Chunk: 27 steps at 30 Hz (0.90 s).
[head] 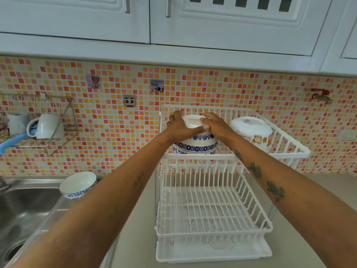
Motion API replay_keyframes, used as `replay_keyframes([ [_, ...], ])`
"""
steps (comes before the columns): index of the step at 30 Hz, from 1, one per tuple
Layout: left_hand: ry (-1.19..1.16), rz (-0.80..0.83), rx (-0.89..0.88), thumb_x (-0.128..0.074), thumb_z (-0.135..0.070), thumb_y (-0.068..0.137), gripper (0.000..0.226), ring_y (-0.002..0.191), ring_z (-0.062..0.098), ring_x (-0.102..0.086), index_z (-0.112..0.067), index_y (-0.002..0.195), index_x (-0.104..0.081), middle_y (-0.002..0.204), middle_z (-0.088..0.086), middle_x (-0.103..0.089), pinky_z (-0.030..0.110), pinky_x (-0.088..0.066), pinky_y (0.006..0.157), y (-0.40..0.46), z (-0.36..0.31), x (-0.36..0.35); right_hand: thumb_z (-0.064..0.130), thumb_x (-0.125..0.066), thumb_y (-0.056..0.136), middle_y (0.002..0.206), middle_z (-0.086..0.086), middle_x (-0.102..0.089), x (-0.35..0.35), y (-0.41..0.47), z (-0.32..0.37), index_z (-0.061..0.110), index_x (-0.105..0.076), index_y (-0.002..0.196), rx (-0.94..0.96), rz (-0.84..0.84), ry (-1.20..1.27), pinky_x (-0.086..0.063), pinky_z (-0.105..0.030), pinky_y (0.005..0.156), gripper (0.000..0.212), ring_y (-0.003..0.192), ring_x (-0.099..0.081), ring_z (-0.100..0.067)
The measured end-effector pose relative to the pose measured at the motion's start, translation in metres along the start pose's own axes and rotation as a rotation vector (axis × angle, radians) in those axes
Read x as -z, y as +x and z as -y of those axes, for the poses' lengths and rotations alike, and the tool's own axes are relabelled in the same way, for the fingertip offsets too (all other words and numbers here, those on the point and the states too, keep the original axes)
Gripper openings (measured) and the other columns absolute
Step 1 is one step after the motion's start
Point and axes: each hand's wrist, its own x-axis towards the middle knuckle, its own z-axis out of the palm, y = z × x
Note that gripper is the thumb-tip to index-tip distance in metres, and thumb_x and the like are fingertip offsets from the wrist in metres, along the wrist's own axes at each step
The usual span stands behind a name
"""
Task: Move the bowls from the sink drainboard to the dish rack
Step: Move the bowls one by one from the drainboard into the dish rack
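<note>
I see the white dish rack (212, 232), top tier holding two upside-down bowls: blue-patterned bowl (195, 145) under my left hand (180, 125) and right hand (214, 125), both wrapped around its base, and a cartoon bowl (251, 132) beside it. Lower tier bare. Another blue bowl (78, 184) sits upright on the steel drainboard (48, 215). Beige counter, mosaic tile wall.

Above, white cabinets (77, 16) with metal handles (127, 4). Behind, mosaic tile wall (212, 88) in pink, orange, red, bearing stickers: panda (129, 101), bear (94, 80), a third (156, 85). At left, wire shelf (48, 140) fixed to wall, holding white mug (46, 126) on its side, white cup (17, 123), blue handle (11, 141). At right, red tap (321, 95). Below, beige counter (135, 238).
</note>
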Motion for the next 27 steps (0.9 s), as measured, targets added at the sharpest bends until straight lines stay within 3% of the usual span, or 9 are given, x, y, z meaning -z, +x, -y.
replay_keyframes([
  [3, -0.028, -0.050, -0.056, -0.063, -0.061, 0.080, 0.096, 0.141, 0.031, -0.027, -0.011, 0.148, -0.017, 0.149, 0.011, -0.024, 0.048, -0.032, 0.113, -0.005, -0.002, 0.006, 0.050, -0.041, 0.089, 0.148, -0.004, -0.044, -0.002, -0.002, 0.004, 0.030, -0.049, 0.138, 0.013, -0.106, -0.065, -0.033, -0.048, 0.112, 0.052, 0.133, -0.045, -0.026],
  [6, -0.075, -0.085, -0.126, -0.056, -0.053, 0.090, 0.079, 0.141, 0.028, -0.030, -0.009, 0.147, -0.024, 0.151, 0.011, -0.026, 0.041, -0.032, 0.113, -0.011, -0.005, 0.025, 0.043, -0.042, 0.095, 0.146, -0.005, -0.045, -0.005, -0.005, 0.020, 0.027, -0.055, 0.133, 0.098, -0.263, -0.127, -0.024, -0.050, 0.115, 0.043, 0.134, -0.043, -0.026],
  [10, -0.105, -0.110, -0.131, -0.036, -0.045, 0.101, 0.060, 0.140, 0.027, -0.033, -0.005, 0.145, -0.028, 0.153, 0.012, -0.029, 0.031, -0.031, 0.105, -0.023, 0.007, 0.074, 0.036, -0.045, 0.094, 0.138, -0.006, -0.053, -0.024, -0.004, 0.056, 0.020, -0.065, 0.117, 0.221, -0.304, -0.013, -0.033, -0.042, 0.112, 0.034, 0.128, -0.049, -0.023],
  [13, -0.123, -0.116, -0.030, -0.016, -0.041, 0.105, 0.058, 0.135, 0.025, -0.039, -0.004, 0.146, -0.031, 0.153, 0.012, -0.033, 0.028, -0.030, 0.100, -0.035, 0.038, 0.113, 0.029, -0.045, 0.095, 0.124, -0.010, -0.064, -0.058, -0.004, 0.095, 0.007, -0.067, 0.102, 0.269, -0.247, 0.069, -0.042, -0.040, 0.105, 0.032, 0.118, -0.057, -0.026],
  [16, -0.124, -0.151, 0.011, -0.011, -0.043, 0.104, 0.060, 0.111, 0.021, -0.048, -0.003, 0.123, -0.052, 0.126, 0.012, -0.052, 0.031, -0.035, 0.095, -0.047, 0.086, 0.153, 0.031, -0.045, 0.094, 0.097, -0.001, -0.067, -0.108, -0.006, 0.140, 0.009, -0.066, 0.096, 0.338, -0.164, 0.039, -0.047, -0.044, 0.099, 0.031, 0.098, -0.061, -0.022],
  [18, -0.173, -0.173, 0.082, -0.010, -0.048, 0.103, 0.064, 0.103, 0.018, -0.048, -0.007, 0.111, -0.059, 0.111, 0.010, -0.054, 0.030, -0.037, 0.086, -0.055, 0.122, 0.180, 0.040, -0.045, 0.092, 0.109, 0.000, -0.065, -0.148, -0.005, 0.164, 0.022, -0.067, 0.101, 0.395, -0.079, -0.049, -0.042, -0.049, 0.104, 0.029, 0.106, -0.060, -0.023],
  [21, -0.235, -0.200, 0.247, -0.009, -0.057, 0.099, 0.068, 0.098, 0.024, -0.055, -0.009, 0.094, -0.058, 0.104, 0.009, -0.060, 0.032, -0.040, 0.081, -0.069, 0.170, 0.220, 0.043, -0.045, 0.092, 0.113, 0.003, -0.060, -0.211, -0.003, 0.192, 0.021, -0.066, 0.112, 0.436, 0.080, -0.118, -0.040, -0.054, 0.104, 0.036, 0.110, -0.058, -0.025],
  [24, -0.266, -0.171, 0.442, -0.008, -0.061, 0.097, 0.072, 0.095, 0.025, -0.058, -0.010, 0.099, -0.059, 0.106, 0.008, -0.063, 0.037, -0.040, 0.085, -0.087, 0.221, 0.254, 0.039, -0.044, 0.095, 0.136, -0.002, -0.056, -0.274, -0.002, 0.206, 0.021, -0.064, 0.107, 0.417, 0.233, -0.128, -0.035, -0.054, 0.108, 0.029, 0.124, -0.052, -0.027],
  [27, -0.260, -0.138, 0.548, -0.007, -0.063, 0.096, 0.076, 0.094, 0.027, -0.059, -0.010, 0.099, -0.060, 0.106, 0.009, -0.065, 0.038, -0.040, 0.084, -0.103, 0.274, 0.280, 0.034, -0.045, 0.095, 0.137, -0.003, -0.057, -0.331, 0.006, 0.203, 0.026, -0.060, 0.097, 0.349, 0.356, -0.151, -0.031, -0.055, 0.111, 0.017, 0.127, -0.050, -0.028],
])
